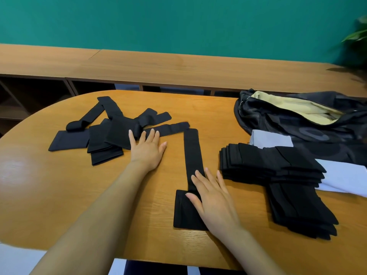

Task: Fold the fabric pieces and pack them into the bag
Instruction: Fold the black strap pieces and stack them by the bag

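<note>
Wooden table (59, 185) fills the lower frame under a teal wall. At centre left a loose pile (111, 133) of black fabric pieces lies tangled. The left hand (148, 148) rests flat at its edge, fingers straight, gripping nothing. Mid-frame, the right hand (214, 199) presses open-palmed on a long strip (193, 151). Further right sit a folded stack (274, 165) and the open bag (297, 120). Folded one-handed, the strip may skew on slick wood. Black on black hides the piece count, and the bag runs off-frame.
</note>
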Demonstrator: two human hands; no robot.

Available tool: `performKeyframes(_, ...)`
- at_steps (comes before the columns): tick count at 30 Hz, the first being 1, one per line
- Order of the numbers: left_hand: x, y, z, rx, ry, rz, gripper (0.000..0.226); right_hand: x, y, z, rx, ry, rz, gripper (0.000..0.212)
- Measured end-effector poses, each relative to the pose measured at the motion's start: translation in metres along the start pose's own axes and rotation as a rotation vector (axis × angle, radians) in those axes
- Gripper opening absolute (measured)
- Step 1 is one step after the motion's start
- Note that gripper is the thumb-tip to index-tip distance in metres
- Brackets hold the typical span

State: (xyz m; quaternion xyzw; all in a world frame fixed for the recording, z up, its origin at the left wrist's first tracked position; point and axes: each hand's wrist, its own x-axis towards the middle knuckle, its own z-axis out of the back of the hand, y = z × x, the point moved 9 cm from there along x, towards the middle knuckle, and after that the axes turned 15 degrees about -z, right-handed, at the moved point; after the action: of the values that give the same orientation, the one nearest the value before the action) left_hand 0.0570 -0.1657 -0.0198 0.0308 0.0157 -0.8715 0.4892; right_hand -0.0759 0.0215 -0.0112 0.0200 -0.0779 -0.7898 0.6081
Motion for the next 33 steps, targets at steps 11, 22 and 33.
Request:
performKeyframes(11, -0.08, -0.05, 0.011, -0.21, -0.246, -0.173, 0.07, -0.01, -0.006, 0.014, 0.163, 0.1, 0.07, 0.082)
performKeyframes(22, -0.156, -0.095, -0.002, -0.54, -0.353, -0.426, 0.055, -0.035, -0.019, 0.008, 0.281, 0.102, 0.177, 0.064)
performKeyframes(33, -0.164, -0.097, 0.006, -0.427, -0.438, -0.408, 0.057, -0.045, -0.033, 0.011, 0.293, 0.065, 0.187, 0.074)
